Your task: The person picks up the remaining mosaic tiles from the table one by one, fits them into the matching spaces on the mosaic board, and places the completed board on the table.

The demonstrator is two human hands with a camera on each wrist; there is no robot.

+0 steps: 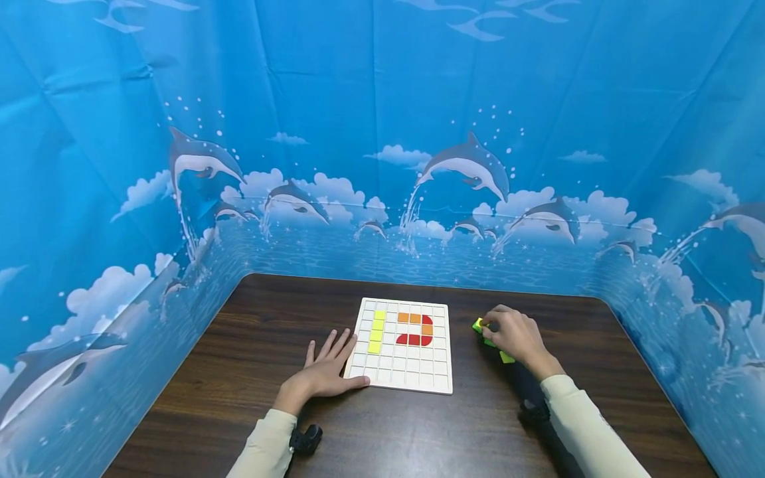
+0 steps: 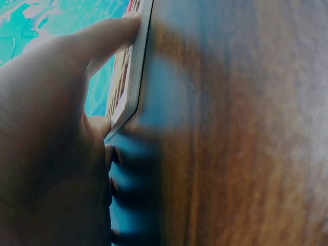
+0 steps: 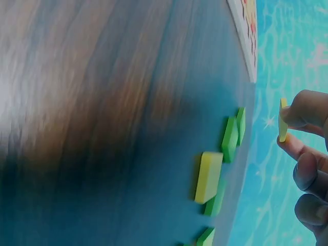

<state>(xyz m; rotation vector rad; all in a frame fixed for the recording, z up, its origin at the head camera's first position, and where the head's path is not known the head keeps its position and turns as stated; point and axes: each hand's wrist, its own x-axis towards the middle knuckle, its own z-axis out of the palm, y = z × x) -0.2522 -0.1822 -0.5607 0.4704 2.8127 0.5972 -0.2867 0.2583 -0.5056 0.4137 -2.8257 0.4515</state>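
A white grid board (image 1: 391,375) lies on the table, with a column of yellow tiles (image 1: 377,332) at its left and a curve of red and orange tiles (image 1: 427,330) right of centre. My left hand (image 1: 323,377) rests spread at the board's lower left corner, thumb over the near edge in the left wrist view. To the right of the board, my right hand (image 1: 516,335) pinches a thin yellow tile (image 3: 283,120) between thumb and fingertips, above the table. Below it lie loose green tiles (image 3: 230,138) and a yellow tile (image 3: 208,177), partly hidden by this hand in the head view.
Dark wood-grain table (image 1: 227,372) spreads around the board. A blue curtain (image 1: 358,86) printed with dolphins encloses the table's back and sides. Each wrist wears a dark strapped device, such as the left wrist's camera (image 1: 307,439).
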